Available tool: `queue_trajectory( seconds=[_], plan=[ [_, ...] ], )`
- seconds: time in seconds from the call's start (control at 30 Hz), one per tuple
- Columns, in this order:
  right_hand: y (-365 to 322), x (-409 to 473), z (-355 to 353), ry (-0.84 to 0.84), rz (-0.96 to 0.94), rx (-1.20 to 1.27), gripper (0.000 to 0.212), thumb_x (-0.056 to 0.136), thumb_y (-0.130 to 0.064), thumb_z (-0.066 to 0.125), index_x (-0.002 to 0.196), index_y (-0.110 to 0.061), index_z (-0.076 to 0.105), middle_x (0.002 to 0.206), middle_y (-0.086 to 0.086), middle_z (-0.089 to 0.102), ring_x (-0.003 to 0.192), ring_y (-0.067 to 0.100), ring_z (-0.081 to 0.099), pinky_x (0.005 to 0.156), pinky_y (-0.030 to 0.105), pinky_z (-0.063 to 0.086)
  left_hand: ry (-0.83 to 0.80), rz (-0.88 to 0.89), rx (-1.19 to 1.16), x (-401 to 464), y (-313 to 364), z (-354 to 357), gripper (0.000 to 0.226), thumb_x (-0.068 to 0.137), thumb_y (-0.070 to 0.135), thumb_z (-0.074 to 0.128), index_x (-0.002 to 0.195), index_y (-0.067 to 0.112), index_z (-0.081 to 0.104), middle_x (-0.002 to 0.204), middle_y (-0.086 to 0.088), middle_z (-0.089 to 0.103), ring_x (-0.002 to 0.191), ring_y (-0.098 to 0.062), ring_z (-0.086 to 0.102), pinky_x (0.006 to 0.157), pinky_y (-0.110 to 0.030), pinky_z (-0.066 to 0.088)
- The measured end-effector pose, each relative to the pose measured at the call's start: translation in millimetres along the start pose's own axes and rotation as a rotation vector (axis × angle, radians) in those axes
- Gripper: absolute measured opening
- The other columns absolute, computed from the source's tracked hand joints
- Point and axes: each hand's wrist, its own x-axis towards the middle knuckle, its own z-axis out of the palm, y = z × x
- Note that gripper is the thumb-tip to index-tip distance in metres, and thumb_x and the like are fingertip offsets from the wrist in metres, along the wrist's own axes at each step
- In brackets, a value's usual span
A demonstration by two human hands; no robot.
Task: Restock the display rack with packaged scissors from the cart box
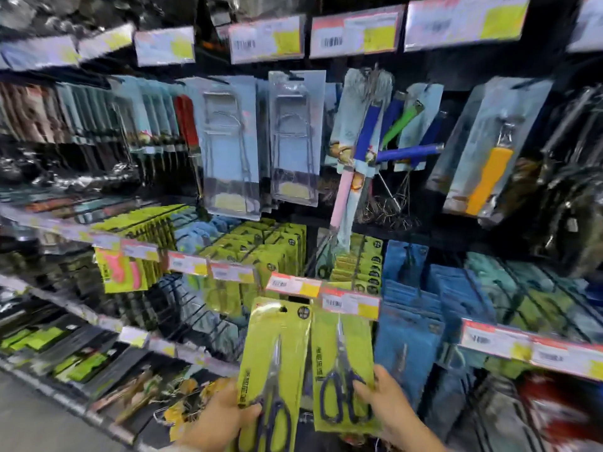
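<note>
Both hands sit lowest in view: the left hand [225, 415] pinches the bottom of one yellow-green scissors pack [274, 363], the right hand [388, 402] clasps a second pack [342, 363] beside it, edges touching. Each flat glossy card stands long axis upright, hang-hole on top (dark-handled scissors inside). Matching packs [261, 252] hang on the rack directly above, equally near either hand.

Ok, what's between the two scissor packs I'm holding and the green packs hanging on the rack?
In the head view, price labels sit between the left hand's pack, the right hand's pack and the hanging green packs.
</note>
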Motion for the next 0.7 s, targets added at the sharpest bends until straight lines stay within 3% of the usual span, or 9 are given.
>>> queue_trajectory(
  seconds=[0.07, 0.13, 0.2, 0.27, 0.4, 0.5, 0.57, 0.63, 0.7],
  plan=[
    [5.1, 1.7, 5.8, 0.066, 0.001, 0.078, 0.025, 0.087, 0.01, 0.054, 0.106, -0.005, 0.049, 0.104, 0.012, 0.062, 0.076, 0.007, 0.058, 0.054, 0.005, 0.046, -0.045, 0.003, 0.125, 19.4, 1.0, -16.5, 0.063, 0.058, 0.04, 0.086, 0.113, 0.036, 0.057, 0.118, 0.008, 0.065, 0.118, -0.017, 0.053, 0.105, -0.033, 0.04],
    [14.2, 2.8, 11.9, 0.129, 0.014, 0.163, 0.029, 0.085, 0.016, 0.052, 0.109, 0.0, 0.05, 0.093, 0.008, 0.07, 0.065, 0.0, 0.064, 0.053, 0.004, 0.047, -0.076, -0.021, 0.151, 35.0, 2.5, -27.0, 0.045, 0.083, 0.019, 0.07, 0.119, 0.036, 0.051, 0.126, 0.006, 0.059, 0.121, -0.014, 0.05, 0.107, -0.028, 0.036],
    [18.4, 1.8, 15.9, 0.166, 0.028, 0.197, 0.034, 0.084, 0.02, 0.05, 0.112, 0.001, 0.051, 0.076, -0.004, 0.072, 0.059, -0.001, 0.065, 0.051, 0.006, 0.048, -0.144, 0.012, 0.141, 43.5, 8.6, -28.4, 0.042, 0.089, 0.011, 0.062, 0.119, 0.034, 0.045, 0.123, 0.007, 0.057, 0.116, -0.011, 0.05, 0.099, -0.019, 0.037],
    [17.6, -1.1, 19.1, 0.176, 0.044, 0.226, 0.036, 0.085, 0.018, 0.05, 0.117, 0.001, 0.05, 0.083, 0.0, 0.068, 0.069, 0.008, 0.063, 0.051, 0.006, 0.047, -0.203, 0.004, 0.137, 51.6, 12.3, -26.2, 0.039, 0.089, 0.003, 0.06, 0.111, 0.032, 0.047, 0.119, 0.004, 0.057, 0.11, -0.012, 0.05, 0.093, -0.014, 0.04],
    [18.0, 0.0, 23.0, 0.191, 0.064, 0.271, 0.036, 0.086, 0.016, 0.05, 0.115, -0.005, 0.051, 0.091, 0.004, 0.065, 0.077, 0.012, 0.057, 0.052, 0.008, 0.05, -0.257, -0.049, 0.054, 65.1, 2.8, -25.6, 0.048, 0.064, 0.013, 0.069, 0.106, 0.031, 0.057, 0.118, 0.005, 0.06, 0.114, -0.017, 0.052, 0.111, -0.04, 0.036],
    [21.3, 0.0, 23.2, 0.212, 0.113, 0.245, 0.034, 0.087, 0.011, 0.053, 0.119, 0.0, 0.052, 0.095, 0.001, 0.067, 0.087, 0.017, 0.06, 0.072, 0.018, 0.052, -0.303, -0.055, 0.042, 76.3, -4.2, -19.7, 0.053, 0.074, 0.004, 0.071, 0.121, 0.023, 0.056, 0.116, 0.007, 0.061, 0.118, -0.017, 0.05, 0.111, -0.035, 0.035],
    [19.1, -3.6, 20.7, 0.227, 0.1, 0.252, 0.044, 0.088, 0.004, 0.055, 0.131, -0.001, 0.045, 0.115, 0.001, 0.062, 0.107, 0.022, 0.056, 0.096, 0.032, 0.045, -0.317, -0.056, 0.055, 72.8, -2.7, -13.2, 0.047, 0.086, 0.001, 0.062, 0.126, 0.021, 0.049, 0.105, 0.013, 0.061, 0.11, -0.01, 0.051, 0.09, -0.015, 0.04],
    [13.4, -4.6, 16.7, 0.207, 0.128, 0.262, 0.048, 0.09, 0.0, 0.054, 0.135, -0.003, 0.038, 0.121, -0.005, 0.048, 0.118, 0.02, 0.046, 0.106, 0.034, 0.034, -0.313, -0.054, 0.052, 65.5, 4.9, -9.5, 0.043, 0.089, -0.001, 0.058, 0.127, 0.017, 0.049, 0.093, 0.017, 0.057, 0.093, -0.003, 0.052, 0.074, -0.009, 0.038],
    [15.8, 0.9, 15.5, 0.191, 0.145, 0.208, 0.035, 0.092, -0.005, 0.054, 0.124, -0.009, 0.041, 0.113, -0.002, 0.048, 0.112, 0.014, 0.043, 0.105, 0.031, 0.033, -0.305, -0.066, 0.047, 61.0, 3.6, -9.6, 0.037, 0.089, -0.001, 0.057, 0.119, 0.02, 0.051, 0.091, 0.017, 0.055, 0.088, 0.001, 0.048, 0.087, -0.019, 0.042]
  ],
)
